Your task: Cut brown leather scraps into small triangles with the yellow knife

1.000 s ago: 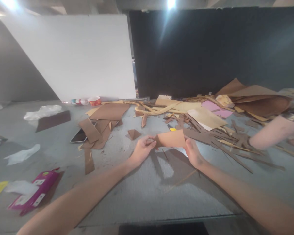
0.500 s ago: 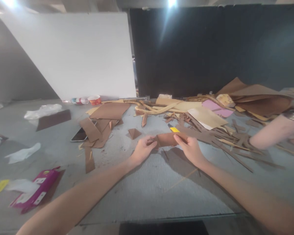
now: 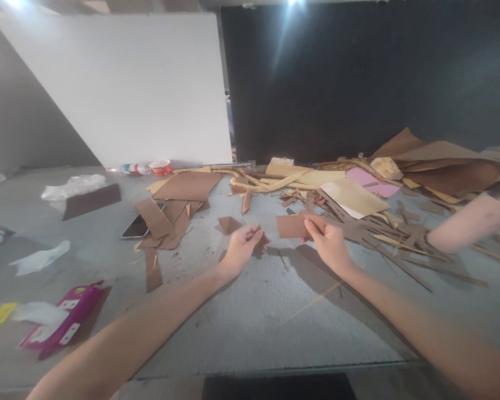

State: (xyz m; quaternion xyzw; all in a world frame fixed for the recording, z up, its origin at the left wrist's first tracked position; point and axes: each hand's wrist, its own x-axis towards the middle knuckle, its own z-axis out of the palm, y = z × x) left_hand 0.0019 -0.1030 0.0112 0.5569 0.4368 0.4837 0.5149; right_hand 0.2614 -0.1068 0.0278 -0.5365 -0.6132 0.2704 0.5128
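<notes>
While both hands are out over the grey table (image 3: 250, 333), each one holds its own bit of brown card. The right hand (image 3: 331, 247) pinches a flat brown piece (image 3: 294, 226) by its right end, fingers closed on it. The left hand (image 3: 239, 250) is closed on a small dark scrap (image 3: 261, 238), though it is too blurry to tell how it is held. The two bits are apart, with a small gap between them. So the card looks split into two parts, and I think more trimming or sorting may be left.

Just past the left hand lies a little brown triangle (image 3: 228, 224). Farther left of it sits a heap of brown cutoffs (image 3: 179, 205) with a phone (image 3: 135, 228) partly under them. Past the right hand is a big messy pile of strips (image 3: 379, 222), with a pink sheet (image 3: 370, 182) on it. Another person's arm (image 3: 466, 228) reaches in well to the right. Near the left arm lies a pink packet (image 3: 62, 322). Nothing lies between the hands.
</notes>
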